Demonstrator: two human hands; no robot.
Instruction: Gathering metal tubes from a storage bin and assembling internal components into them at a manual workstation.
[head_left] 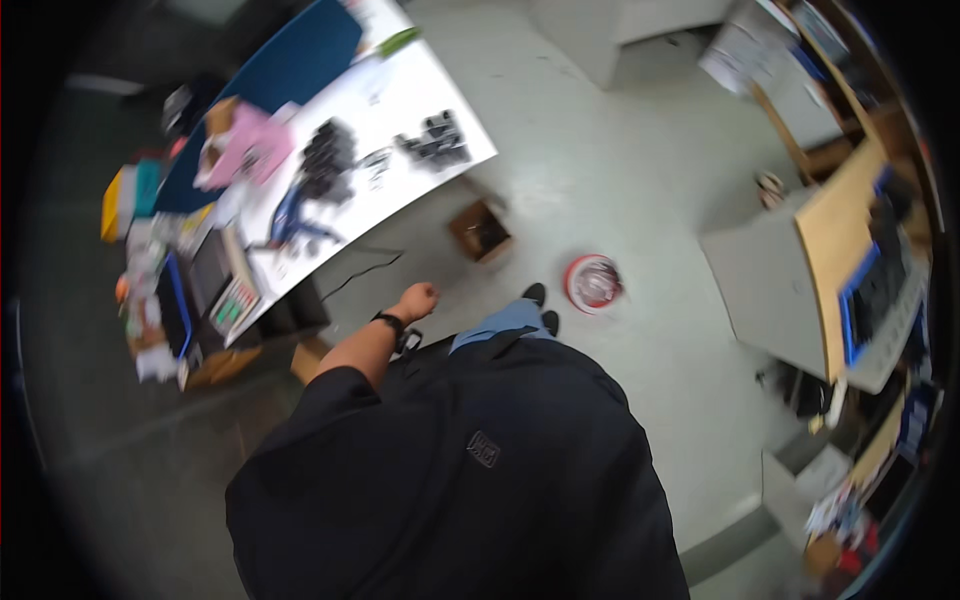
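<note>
My left hand (pixel 418 300) hangs in the air beside the white table (pixel 420 95), its fingers curled into a loose fist. Nothing shows in it, and a black watch is on that wrist. No part of my right hand is in view. On the table lie a blurred heap of black parts (pixel 328 160), a smaller group of black parts (pixel 440 142) and some small metallic pieces (pixel 376 165). A blue-handled tool (pixel 288 218) rests close to the near edge. My hand touches none of these.
An open cardboard box (pixel 470 222) and a red-rimmed round tub (pixel 574 285) stand on the floor ahead of my feet. A calculator (pixel 235 304) and a pink bag (pixel 255 150) are on the table's left part. A grey desk with a wooden top (pixel 815 285) stands to the right.
</note>
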